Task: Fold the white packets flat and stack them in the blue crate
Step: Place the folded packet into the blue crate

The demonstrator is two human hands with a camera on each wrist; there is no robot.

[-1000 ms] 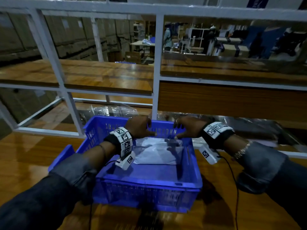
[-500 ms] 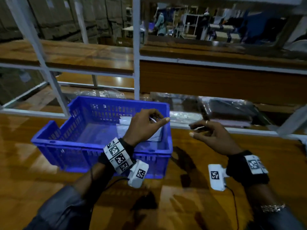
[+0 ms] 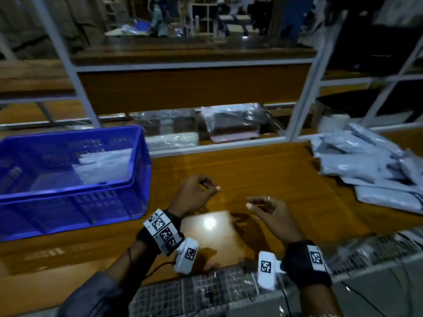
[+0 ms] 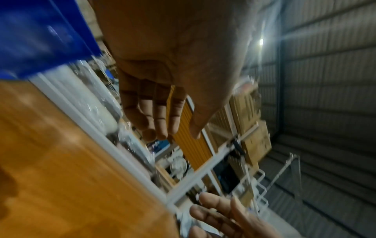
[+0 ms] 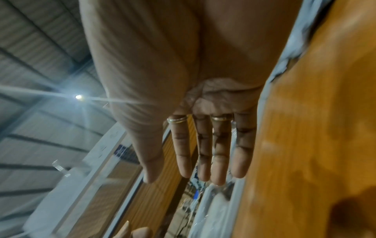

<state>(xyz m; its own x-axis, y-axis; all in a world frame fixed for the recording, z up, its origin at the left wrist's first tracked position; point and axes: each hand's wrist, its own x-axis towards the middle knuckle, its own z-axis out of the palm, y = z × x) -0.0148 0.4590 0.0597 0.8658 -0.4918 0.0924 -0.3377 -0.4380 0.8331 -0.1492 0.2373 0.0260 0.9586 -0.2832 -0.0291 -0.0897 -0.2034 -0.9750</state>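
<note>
The blue crate [image 3: 137,179] stands on the wooden table at the left, with folded white packets [image 3: 103,164] lying inside at its right end. A loose pile of white packets [image 3: 370,165] lies at the table's right. My left hand [image 3: 196,193] hovers over the table just right of the crate, fingers loosely bent and holding nothing; the left wrist view shows its empty palm [image 4: 162,90]. My right hand [image 3: 267,211] hovers beside it, fingers straight and relaxed, also empty, as the right wrist view shows [image 5: 203,145]. Neither hand touches a packet.
A white metal shelf frame [image 3: 304,99] runs along the table's far edge, with clear-wrapped bundles [image 3: 233,122] behind it. A plastic-wrapped wire grid [image 3: 206,294] lies at the near edge. Bare wood [image 3: 251,170] lies between crate and pile.
Both hands have left the crate and come back toward me over the table's middle, empty. My view has swung right, so the crate sits at the left and the loose pile shows.
</note>
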